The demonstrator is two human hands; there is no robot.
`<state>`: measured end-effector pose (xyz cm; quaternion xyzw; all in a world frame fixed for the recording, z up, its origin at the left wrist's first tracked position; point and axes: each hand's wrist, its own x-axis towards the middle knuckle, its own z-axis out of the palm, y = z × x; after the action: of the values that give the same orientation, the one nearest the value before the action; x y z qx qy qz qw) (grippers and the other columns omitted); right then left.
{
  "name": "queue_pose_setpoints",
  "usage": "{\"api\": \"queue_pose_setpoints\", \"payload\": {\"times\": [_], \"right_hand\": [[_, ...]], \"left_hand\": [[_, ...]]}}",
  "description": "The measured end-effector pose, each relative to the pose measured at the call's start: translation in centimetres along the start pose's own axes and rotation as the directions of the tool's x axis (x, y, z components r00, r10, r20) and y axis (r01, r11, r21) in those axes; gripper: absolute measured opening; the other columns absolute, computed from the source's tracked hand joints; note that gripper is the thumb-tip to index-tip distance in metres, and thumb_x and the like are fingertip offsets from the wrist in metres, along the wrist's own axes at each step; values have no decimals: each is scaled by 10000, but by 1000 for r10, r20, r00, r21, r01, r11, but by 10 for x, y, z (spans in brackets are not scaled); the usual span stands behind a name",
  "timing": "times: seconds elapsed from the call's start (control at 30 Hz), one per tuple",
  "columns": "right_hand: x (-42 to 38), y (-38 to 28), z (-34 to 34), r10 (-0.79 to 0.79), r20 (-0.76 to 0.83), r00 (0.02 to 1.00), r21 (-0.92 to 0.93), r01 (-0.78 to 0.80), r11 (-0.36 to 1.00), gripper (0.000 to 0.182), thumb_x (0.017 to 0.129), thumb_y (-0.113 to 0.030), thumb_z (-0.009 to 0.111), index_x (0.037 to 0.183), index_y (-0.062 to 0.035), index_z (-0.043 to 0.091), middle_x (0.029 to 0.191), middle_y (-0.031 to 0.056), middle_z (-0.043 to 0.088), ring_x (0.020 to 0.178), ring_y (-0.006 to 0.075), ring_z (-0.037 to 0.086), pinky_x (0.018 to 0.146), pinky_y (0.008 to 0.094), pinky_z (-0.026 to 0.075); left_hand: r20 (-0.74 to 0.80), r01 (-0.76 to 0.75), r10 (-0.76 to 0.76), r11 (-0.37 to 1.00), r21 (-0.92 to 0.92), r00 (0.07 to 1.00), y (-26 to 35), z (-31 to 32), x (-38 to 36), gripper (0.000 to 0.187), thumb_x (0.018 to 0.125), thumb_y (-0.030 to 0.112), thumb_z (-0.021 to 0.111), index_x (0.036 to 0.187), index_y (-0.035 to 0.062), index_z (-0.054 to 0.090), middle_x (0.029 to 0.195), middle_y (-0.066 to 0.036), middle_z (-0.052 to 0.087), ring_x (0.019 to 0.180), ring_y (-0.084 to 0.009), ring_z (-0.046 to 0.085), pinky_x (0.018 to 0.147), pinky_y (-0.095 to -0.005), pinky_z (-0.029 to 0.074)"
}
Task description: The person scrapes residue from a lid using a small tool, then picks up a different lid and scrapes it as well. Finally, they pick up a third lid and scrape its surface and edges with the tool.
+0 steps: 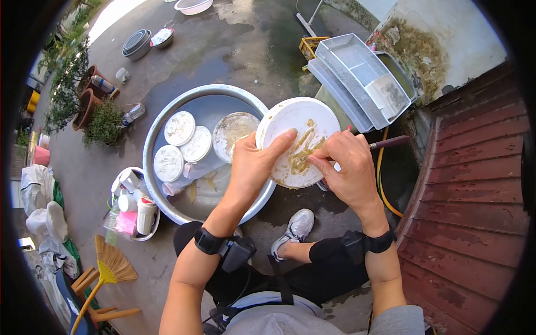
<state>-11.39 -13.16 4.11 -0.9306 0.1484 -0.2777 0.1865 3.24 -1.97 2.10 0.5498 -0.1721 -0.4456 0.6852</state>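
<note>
My left hand [254, 162] grips a round white plastic lid [282, 131] by its left rim, thumb on top. Yellow-brown residue is smeared over the lid's middle and lower part. Against this residue, my right hand [349, 167] is closed, thumb and fingers pinched together. A dark handle with a metal collar, part of a dark-handled tool [392, 142], sticks out beyond my right hand in line with the pinch; the hand hides its other end. Below and left of the lid stands a large round tub [149, 151] of water, with several dirty white lids [180, 128] in it.
A basin [154, 228] of cups and bottles sits left of the tub, near a broom [114, 262] and a small stool [109, 312]. Potted plants [103, 131] line the left. Stacked clear plastic bins [363, 78], a yellow hose [385, 190] and red metal sheeting [463, 223] are at right.
</note>
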Motion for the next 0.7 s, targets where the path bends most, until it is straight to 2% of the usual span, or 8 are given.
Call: {"api": "queue_pose_setpoints", "payload": {"times": [0.07,0.27,0.37,0.6,0.7], "right_hand": [[-1,-4,4,-33,44,999,-8,33,999,177,737,-155,738,756,-93,573,723,32,563,724,235,545,663,374,357],[-1,-4,9,-61,30,998,42,60,997,177,734,-157,742,746,-95,577,718,30,556,723,233,544,664,375,358],[1,2,-1,-28,-4,1000,-20,28,999,179,733,-161,742,743,-97,575,718,28,553,721,233,542,662,373,359],[-2,-4,7,-86,31,996,20,85,996,194,725,-170,745,735,-95,567,715,27,551,713,232,541,660,373,359],[0,2,0,-64,7,998,9,64,998,185,730,-171,742,743,-95,573,728,26,559,719,230,541,657,372,360]], "left_hand": [[-9,-17,17,1000,-5,1000,-3,0,1,296,877,172,704,1066,-51,662,952,-87,701,817,-103,653,702,-248,532],[-25,-47,47,999,21,999,-3,-1,2,289,878,170,703,1060,-51,669,957,-90,702,821,-101,652,705,-247,532],[19,-2,1,1000,26,1000,0,0,1,288,877,161,703,1068,-51,668,959,-88,701,822,-99,650,706,-247,531],[21,-25,24,1000,20,999,-7,2,1,286,873,149,708,1072,-52,667,961,-83,701,818,-94,646,704,-244,530],[27,9,-10,1000,25,1000,-8,1,3,314,861,188,713,1088,-21,662,972,-79,695,818,-112,661,701,-253,534]]}}
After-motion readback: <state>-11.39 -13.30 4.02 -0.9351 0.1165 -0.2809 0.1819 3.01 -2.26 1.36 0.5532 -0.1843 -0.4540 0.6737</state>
